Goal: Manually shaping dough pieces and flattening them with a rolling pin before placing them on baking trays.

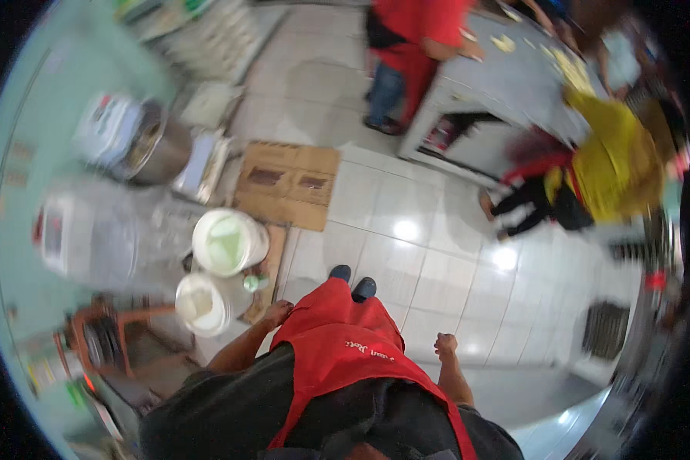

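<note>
There is one view only, from a wide fisheye camera on the person's head, looking steeply down along the red apron [337, 345] to the tiled floor [406, 230]. The left hand [277, 313] and right hand [445, 345] hang close beneath it. White buckets [226, 241] sit near on the left; other people at a grey table [506, 84] stand farther off, bent toward the rim

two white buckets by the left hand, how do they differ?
The upper white bucket looks wider than the lower white bucket. The upper one's inside is pale green; the lower one's is cream to tan. The lower bucket sits closer to the left hand; the upper one is further off, by the cardboard sheet. Both are round, white, open-topped and standing upright on the floor.
</note>
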Tool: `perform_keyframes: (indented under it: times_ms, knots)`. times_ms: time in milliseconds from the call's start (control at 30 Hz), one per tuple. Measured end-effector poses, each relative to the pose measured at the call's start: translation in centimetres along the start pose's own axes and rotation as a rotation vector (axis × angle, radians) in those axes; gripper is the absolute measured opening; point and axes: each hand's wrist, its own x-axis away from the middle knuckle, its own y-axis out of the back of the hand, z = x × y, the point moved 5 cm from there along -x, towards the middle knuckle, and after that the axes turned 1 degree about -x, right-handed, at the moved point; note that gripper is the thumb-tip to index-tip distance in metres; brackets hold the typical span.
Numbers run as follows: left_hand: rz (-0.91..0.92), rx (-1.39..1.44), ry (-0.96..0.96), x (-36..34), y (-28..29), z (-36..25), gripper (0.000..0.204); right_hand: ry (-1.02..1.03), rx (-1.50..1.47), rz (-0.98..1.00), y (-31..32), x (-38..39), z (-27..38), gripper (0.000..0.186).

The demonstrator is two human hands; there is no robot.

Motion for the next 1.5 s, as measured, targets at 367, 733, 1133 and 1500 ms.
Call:
perform_keyframes:
  times_ms: [367,733,1133,1500]
  knots:
    - [0.249,0.001,0.268,-16.4,3.3,-17.2,0.024,-0.345,-0.692,-0.132,-21.2,15.2,1.5,0.076]
    - [0.383,-0.330,0.098,-22.5,-18.1,-37.0,0.030,-0.236,-0.572,-0.006,2.4,18.4,-2.1,0.073]
    - [0.618,-0.712,-0.353,-23.8,-47.3,-60.5,0.041,0.075,-0.869,-0.664,35.1,10.6,-17.2,0.044]
    - [0.638,-0.752,-0.392,-37.2,-70.1,-81.1,0.041,-0.287,-0.664,-0.721,41.5,-5.3,-41.2,0.031]
